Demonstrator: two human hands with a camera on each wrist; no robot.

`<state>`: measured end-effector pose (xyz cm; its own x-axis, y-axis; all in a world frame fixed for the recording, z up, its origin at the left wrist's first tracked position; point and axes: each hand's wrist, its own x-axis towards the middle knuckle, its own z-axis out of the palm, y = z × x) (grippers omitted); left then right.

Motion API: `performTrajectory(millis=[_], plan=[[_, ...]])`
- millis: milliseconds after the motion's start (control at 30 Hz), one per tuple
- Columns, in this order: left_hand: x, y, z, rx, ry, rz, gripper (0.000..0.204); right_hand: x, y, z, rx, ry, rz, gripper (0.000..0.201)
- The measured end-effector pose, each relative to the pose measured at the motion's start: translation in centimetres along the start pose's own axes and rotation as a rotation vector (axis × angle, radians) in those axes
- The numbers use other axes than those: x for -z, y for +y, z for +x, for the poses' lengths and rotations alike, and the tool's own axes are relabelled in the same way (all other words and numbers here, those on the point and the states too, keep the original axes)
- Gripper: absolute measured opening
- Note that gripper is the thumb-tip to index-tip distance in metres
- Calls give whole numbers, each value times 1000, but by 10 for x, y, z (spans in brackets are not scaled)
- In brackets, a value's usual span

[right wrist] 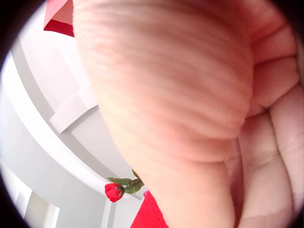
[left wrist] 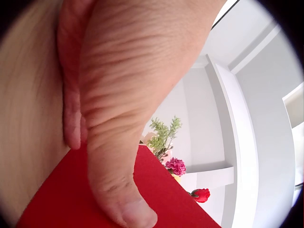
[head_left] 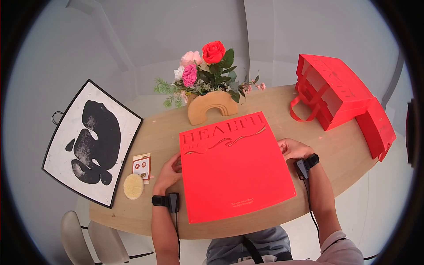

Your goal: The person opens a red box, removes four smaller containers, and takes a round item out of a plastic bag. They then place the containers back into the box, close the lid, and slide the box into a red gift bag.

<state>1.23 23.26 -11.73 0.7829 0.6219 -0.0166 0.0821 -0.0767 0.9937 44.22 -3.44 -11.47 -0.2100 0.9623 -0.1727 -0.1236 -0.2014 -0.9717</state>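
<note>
Left hand grips the near-upright side of a red box, thumb against it; right hand holds the opposite side, fingers curled, tips hidden. The box lies between them, lettered face up, seemingly gripped from both sides for balance. Left of the grip: framed picture, cards, round yellow pad. Just beyond it, an arch vase with flowers could block forward movement. Farther right: red bag.

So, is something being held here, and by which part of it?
The red HEALTH box is held by two opposite sides: left hand on its left side, right hand on its right, each about midway along.
</note>
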Motion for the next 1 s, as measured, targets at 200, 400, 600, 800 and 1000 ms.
performTrajectory(millis=[200, 400, 600, 800, 1000], plan=[[1, 11, -5, 50, -82, -26, 100, 13, 6, -2, -88, -51, 15, 55], [-1, 19, -8, 45, -189, 78, 111, 6, -1, -6, -57, -62, -37, 59], [-3, 24, -14, 35, -216, 194, 118, -5, -11, -8, -25, -47, -45, 50], [-7, 48, -22, 116, -300, 327, 131, -7, -12, -8, -21, -56, -61, 66], [-4, 41, -21, 85, -363, 136, 133, -5, -10, -7, -16, -59, -75, 66]])
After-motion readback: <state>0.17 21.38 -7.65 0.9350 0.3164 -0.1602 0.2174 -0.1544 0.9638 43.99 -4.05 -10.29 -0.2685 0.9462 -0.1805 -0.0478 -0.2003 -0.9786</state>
